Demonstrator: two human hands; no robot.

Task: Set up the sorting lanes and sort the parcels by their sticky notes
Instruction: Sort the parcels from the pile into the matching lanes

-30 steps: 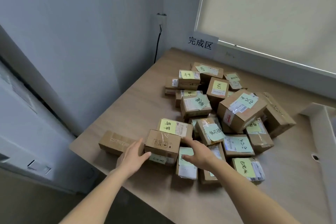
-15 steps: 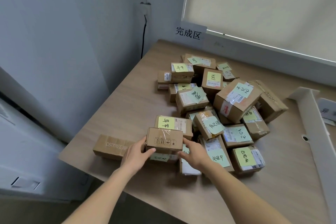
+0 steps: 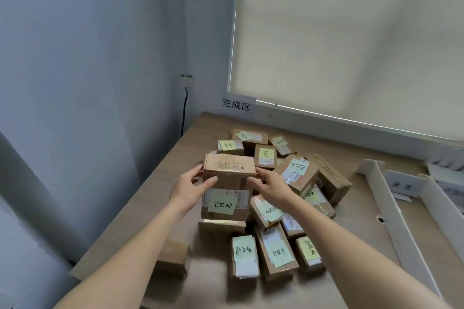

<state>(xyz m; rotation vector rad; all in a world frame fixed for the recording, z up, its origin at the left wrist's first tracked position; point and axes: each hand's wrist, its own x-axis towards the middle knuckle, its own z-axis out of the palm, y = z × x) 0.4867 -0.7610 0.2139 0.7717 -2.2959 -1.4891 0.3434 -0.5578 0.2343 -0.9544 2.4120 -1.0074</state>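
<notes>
- I am seeing the left hand [image 3: 192, 187] and the right hand [image 3: 270, 187] gripping one box [image 3: 227, 183] from both sides, fingers curled on it, up over the pile of boxes [image 3: 276, 211].
- Its green sticky note [image 3: 222, 204] is facing me.
- Two white dividers [image 3: 391, 211] are lying well off to the right on the table [image 3: 155, 193].
- A sign [image 3: 236, 106] is hanging on the back wall.

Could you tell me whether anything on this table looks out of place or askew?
Mostly the parcels: they lie heaped at mixed angles, some leaning on others, outside the white dividers. Both hands hold one box tipped up above the heap.
</notes>
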